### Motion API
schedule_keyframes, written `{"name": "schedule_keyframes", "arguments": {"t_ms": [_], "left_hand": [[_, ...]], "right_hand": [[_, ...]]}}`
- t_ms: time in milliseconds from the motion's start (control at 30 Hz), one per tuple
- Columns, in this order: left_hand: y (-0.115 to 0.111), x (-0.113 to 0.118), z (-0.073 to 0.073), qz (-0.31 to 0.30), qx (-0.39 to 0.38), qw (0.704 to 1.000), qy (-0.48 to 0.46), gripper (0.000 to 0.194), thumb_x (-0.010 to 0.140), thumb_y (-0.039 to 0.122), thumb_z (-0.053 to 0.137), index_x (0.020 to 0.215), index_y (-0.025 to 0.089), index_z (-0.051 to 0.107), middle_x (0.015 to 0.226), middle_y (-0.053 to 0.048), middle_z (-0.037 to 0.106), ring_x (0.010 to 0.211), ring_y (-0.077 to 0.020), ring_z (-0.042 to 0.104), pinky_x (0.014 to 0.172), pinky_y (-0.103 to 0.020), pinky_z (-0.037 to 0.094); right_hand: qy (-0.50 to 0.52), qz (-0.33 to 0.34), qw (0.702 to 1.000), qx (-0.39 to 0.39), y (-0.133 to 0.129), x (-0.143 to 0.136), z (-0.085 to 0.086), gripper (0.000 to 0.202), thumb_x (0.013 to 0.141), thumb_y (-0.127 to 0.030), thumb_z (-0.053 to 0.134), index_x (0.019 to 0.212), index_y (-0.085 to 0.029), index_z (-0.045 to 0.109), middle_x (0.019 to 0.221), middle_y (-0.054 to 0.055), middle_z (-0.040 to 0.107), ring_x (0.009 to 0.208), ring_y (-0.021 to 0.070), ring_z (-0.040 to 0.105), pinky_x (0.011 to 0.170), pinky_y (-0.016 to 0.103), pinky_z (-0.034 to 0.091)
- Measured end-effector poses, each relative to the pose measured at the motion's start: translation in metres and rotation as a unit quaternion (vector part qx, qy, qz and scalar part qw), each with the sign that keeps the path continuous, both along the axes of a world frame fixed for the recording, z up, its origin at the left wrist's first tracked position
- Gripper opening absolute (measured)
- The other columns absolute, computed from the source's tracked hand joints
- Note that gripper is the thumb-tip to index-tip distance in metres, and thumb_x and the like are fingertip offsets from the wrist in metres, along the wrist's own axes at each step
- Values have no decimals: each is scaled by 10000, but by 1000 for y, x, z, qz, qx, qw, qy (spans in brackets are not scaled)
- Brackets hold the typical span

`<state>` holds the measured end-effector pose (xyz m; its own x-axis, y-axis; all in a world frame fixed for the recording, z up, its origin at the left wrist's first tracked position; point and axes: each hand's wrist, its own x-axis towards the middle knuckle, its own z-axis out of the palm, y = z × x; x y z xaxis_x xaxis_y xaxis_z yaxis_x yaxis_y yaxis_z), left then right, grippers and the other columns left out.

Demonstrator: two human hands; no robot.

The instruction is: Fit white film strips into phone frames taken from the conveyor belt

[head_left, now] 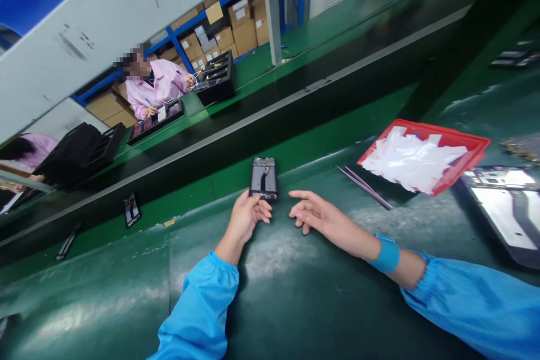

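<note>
My left hand (pixel 248 215) grips the near end of an opened phone (pixel 264 178), its thumb on the near edge. Grey inner parts and a dark flex cable show on the phone's upper face. To the right, my right hand (pixel 313 214) hovers over the green mat with fingers apart and nothing in them. A pair of tweezers (pixel 366 187) lies on the mat beyond it, beside a red tray (pixel 439 184) full of white paper-like pieces (pixel 415 157). A blue band (pixel 386 255) circles my right wrist.
At the right edge lies a larger opened device (pixel 510 208) with a dark frame. Two more phone-like units (pixel 131 211) rest on the green strip at left. Across a raised ledge, a person in pink (pixel 158 83) works by black trays (pixel 217 76). A grey post (pixel 272 11) stands behind.
</note>
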<state>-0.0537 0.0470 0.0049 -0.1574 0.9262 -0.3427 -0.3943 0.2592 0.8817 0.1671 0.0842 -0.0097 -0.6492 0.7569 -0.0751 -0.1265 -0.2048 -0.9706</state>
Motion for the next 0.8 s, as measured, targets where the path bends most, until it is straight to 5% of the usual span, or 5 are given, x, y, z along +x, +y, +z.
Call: {"name": "schedule_keyframes", "arguments": {"t_ms": [200,333,500,700,800], "left_hand": [[11,-31,4,97,25,994,-36,295,881,267,785,1058,119,600,1051,-137,760,866,-174,756,711,-251,603],[4,-26,-1,137,69,985,-81,573,817,154,828,1293,185,510,1357,-174,672,1153,-273,725,955,-428,601],[2,-30,-2,64,72,993,-70,630,814,215,842,1372,209,550,1556,-173,523,1261,-327,667,1024,-503,566],[4,-39,-5,19,74,996,-48,446,816,285,855,1214,168,692,1313,-148,697,1158,-267,696,919,-372,584],[4,-39,-6,13,73,996,-58,412,815,287,859,1179,171,705,1258,-133,718,1134,-253,701,916,-366,576]], "right_hand": [[-36,42,998,24,-1,1,1,551,893,-603,736,1229,-222,526,947,40,611,782,204,630,669,347,562],[-49,65,996,35,-1,3,-1,524,898,-619,726,1192,-219,559,930,34,595,783,197,622,679,338,556],[-70,71,992,79,-3,4,-3,448,948,-585,655,1183,-211,576,932,48,607,791,208,632,673,339,562],[-144,70,917,365,-19,5,-1,229,1060,-311,452,1031,-219,659,935,70,639,790,219,631,722,370,544],[-130,46,878,458,-22,6,3,234,1071,-231,428,1074,-229,661,1035,88,673,946,245,675,815,376,572]]}}
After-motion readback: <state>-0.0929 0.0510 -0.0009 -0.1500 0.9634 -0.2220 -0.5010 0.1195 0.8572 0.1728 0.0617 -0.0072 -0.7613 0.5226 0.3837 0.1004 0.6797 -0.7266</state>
